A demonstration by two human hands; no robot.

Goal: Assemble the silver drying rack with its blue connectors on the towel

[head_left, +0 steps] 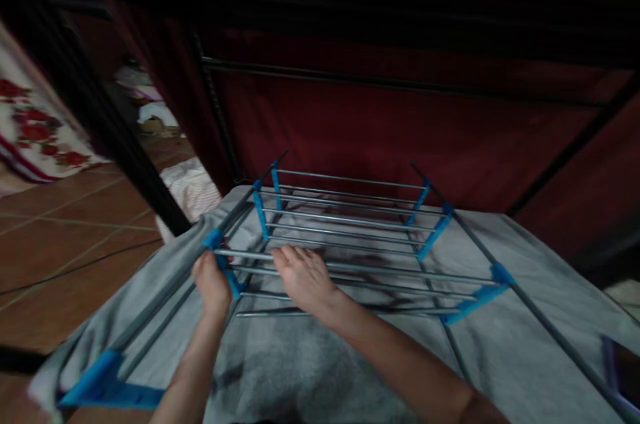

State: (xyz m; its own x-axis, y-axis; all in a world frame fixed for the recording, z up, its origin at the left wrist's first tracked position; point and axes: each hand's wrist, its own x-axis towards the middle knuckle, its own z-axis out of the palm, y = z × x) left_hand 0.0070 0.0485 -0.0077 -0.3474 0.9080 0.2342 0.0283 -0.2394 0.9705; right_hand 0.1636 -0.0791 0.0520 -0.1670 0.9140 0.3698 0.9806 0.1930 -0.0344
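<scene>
A rack of grey metal tubes with blue plastic connectors lies across a grey cloth. My left hand (213, 284) is closed around a blue connector (214, 238) on the left side tube, its fingertips partly hidden. Just to the right, my right hand (301, 276) is wrapped over a metal tube (390, 269) that runs across the rack. The nearest crosswise tube (270, 314) has its left end apart from the left connector, while its right end meets the blue connector (473, 303) on the right. Farther back, more crosswise tubes (350, 219) span between blue connectors.
The grey cloth (310, 371) covers the surface under the rack. Dark red fabric (400, 131) hangs behind it on a dark frame. A dark post (135, 164) stands at left, beside a tiled floor (100, 224). A dark flat object (623, 371) lies at the right edge.
</scene>
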